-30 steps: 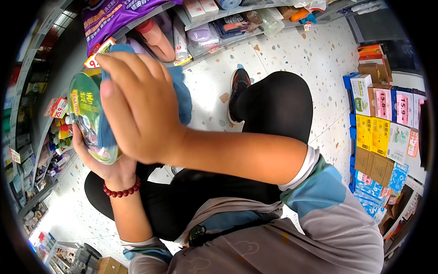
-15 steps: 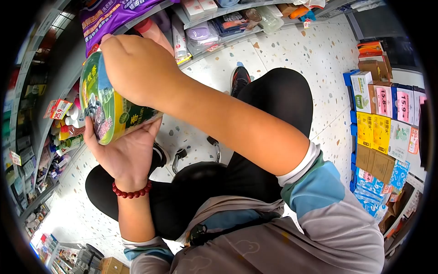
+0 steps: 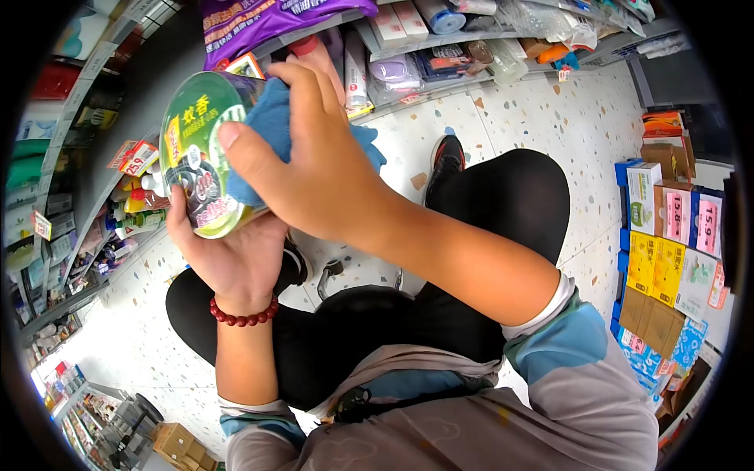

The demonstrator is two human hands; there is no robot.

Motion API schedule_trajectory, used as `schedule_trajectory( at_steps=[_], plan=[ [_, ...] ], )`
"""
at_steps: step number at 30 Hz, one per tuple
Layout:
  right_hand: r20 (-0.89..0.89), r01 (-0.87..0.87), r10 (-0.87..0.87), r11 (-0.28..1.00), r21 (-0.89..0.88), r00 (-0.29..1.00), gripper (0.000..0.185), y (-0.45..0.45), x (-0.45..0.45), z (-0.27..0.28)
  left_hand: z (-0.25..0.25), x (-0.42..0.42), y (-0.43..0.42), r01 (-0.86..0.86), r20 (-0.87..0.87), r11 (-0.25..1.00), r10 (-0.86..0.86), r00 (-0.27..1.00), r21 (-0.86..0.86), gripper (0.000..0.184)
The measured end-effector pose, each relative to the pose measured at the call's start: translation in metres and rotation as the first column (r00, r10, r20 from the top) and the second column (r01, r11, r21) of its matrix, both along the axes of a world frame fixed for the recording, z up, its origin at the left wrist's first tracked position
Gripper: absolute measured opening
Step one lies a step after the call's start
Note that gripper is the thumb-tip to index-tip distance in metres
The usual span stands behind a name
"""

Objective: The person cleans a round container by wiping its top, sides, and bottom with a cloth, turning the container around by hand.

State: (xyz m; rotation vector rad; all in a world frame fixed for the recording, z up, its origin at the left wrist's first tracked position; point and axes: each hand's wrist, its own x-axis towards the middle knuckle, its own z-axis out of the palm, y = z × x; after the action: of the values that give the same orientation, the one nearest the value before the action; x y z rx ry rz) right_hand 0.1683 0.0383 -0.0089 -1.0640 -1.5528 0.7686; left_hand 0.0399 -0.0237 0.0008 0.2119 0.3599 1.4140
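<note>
A green container with yellow lettering (image 3: 196,157) is held tilted at the upper left. My left hand (image 3: 236,255), with a red bead bracelet at the wrist, supports it from below, thumb along its near side. Bunched in my right hand (image 3: 314,157) is a blue cloth (image 3: 269,125), pressed against the container's right side. Part of the cloth hangs out beyond the fingers. The container's far side is hidden.
Shelves with a purple bag (image 3: 275,23) and a pink bottle (image 3: 318,61) run along the top. More stocked shelves with price tags (image 3: 140,159) stand at the left. Stacked boxes (image 3: 656,263) are at the right. My knees and a shoe (image 3: 446,161) are below.
The view has shifted, moving the surroundings rightward. My right hand has moved from the container's far end to its near right side, and the blue cloth shows again. The container has been turned.
</note>
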Motion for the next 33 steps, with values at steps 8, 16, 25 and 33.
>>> schedule_trajectory(
  at_steps=[8, 16, 25, 33],
  plan=[
    [-0.390, -0.314, 0.190, 0.906, -0.285, 0.901, 0.065, 0.012, 0.022, 0.014, 0.008, 0.009, -0.002, -0.085, -0.218, 0.993, 0.064, 0.974, -0.086, 0.081],
    [-0.876, -0.753, -0.012, 0.506, -0.421, 0.481, 0.056, 0.048, 0.065, 0.047, -0.006, -0.039, 0.002, 0.046, -0.831, 0.961, 0.211, 0.514, 0.272, 0.101],
    [-0.632, -0.649, 0.186, 0.365, -0.667, 0.753, 0.077, 0.045, 0.052, 0.037, 0.008, -0.032, 0.008, 0.187, -0.156, 0.982, -0.181, 0.971, 0.023, 0.083],
    [-0.340, -0.456, 0.306, 0.636, -0.622, 0.889, 0.072, 0.047, 0.044, 0.025, -0.003, -0.023, -0.008, 0.080, -0.218, 0.995, -0.093, 0.972, -0.067, 0.053]
  ],
)
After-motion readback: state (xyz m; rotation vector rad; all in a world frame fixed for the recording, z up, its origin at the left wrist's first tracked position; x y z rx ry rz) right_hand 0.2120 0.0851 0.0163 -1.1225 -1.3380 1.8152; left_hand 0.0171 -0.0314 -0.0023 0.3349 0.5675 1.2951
